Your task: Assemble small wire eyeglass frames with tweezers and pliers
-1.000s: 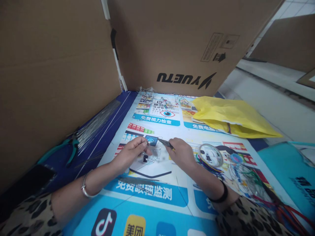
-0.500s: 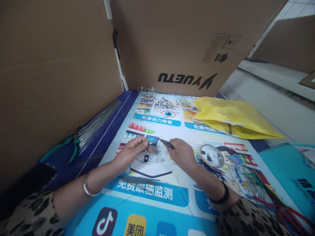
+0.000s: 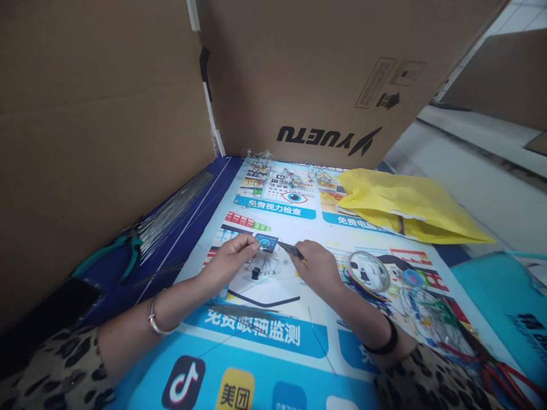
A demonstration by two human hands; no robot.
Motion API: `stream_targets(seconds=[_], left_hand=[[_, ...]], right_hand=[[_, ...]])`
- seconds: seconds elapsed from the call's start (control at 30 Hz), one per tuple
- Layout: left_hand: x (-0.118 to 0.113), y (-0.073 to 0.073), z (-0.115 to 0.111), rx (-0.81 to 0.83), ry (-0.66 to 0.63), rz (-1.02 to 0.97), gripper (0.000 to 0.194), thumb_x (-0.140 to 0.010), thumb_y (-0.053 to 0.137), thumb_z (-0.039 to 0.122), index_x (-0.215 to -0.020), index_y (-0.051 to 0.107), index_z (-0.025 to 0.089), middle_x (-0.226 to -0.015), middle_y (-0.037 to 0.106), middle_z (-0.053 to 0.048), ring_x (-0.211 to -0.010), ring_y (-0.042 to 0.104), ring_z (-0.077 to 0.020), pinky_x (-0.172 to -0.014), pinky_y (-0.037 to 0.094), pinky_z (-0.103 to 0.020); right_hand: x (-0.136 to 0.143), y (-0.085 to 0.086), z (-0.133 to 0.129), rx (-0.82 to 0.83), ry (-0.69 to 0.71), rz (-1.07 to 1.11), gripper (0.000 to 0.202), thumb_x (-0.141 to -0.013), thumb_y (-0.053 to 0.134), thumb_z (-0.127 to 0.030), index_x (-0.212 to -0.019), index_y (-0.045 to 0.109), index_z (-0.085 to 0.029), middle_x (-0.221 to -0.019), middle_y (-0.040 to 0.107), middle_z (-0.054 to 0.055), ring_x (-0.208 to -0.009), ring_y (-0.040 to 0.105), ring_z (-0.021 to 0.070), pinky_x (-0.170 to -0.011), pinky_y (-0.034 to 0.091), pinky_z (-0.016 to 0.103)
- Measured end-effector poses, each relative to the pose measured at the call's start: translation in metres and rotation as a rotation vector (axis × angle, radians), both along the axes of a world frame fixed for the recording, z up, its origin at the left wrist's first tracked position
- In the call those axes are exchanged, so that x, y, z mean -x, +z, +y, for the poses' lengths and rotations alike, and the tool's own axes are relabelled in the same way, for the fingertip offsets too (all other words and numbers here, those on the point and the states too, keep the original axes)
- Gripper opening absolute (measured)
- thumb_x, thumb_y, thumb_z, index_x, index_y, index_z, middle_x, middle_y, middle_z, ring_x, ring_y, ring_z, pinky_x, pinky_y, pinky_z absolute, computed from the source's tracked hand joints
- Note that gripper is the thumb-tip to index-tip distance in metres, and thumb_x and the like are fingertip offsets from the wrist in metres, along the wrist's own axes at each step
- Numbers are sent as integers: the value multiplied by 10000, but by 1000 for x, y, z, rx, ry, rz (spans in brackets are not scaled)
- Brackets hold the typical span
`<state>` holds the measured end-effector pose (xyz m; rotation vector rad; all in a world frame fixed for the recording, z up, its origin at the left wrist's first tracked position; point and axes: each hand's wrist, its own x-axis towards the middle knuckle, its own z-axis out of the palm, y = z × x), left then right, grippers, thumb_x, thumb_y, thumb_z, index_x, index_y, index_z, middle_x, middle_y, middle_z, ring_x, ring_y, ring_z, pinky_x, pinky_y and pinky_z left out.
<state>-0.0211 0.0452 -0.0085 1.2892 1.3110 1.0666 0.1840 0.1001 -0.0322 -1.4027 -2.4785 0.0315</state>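
Note:
Pinched between the fingertips of my left hand (image 3: 233, 257) is a thin wire loop (image 3: 277, 263) with small clear beads on it. The loop hangs just right of those fingers, above the printed sheet. My right hand (image 3: 317, 266) is closed around needle-nose pliers (image 3: 291, 249), their dark tip pointing left at the upper right of the loop. I cannot tell whether the jaws touch the wire. The pliers' handles are mostly hidden in my palm.
Straight wires (image 3: 177, 208) and teal-handled pliers (image 3: 132, 253) lie at left. Cardboard (image 3: 299, 74) walls the back and left. A yellow bag (image 3: 410, 199) is back right. At right sit a roll of clear tape (image 3: 368, 271), coloured wires (image 3: 431, 307) and red-handled scissors (image 3: 499, 370).
The view has shifted slightly. Both hands stay nearly in place with the same holds, and the wire loop hangs at a slightly different angle.

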Motion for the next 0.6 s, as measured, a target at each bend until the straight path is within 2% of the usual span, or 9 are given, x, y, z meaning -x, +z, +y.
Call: stream_targets(seconds=[0.37,0.6], left_hand=[[3,-7,7,-9,-5,-13,190,-789,552,347,-814,547,159,-767,566,-1,-667,494,-112,-636,377,-242],[1,-4,8,-22,25,-101,179,-754,599,315,-780,531,151,-709,545,11,-652,491,-107,-622,375,-234]], right_hand=[[1,4,-1,6,-10,-35,166,-843,473,-321,-779,569,-202,-781,603,11,-792,540,151,-652,326,239],[2,2,1,17,-17,-34,177,-848,460,-330,-771,556,-202,-775,604,9,-777,541,151,-630,310,243]])
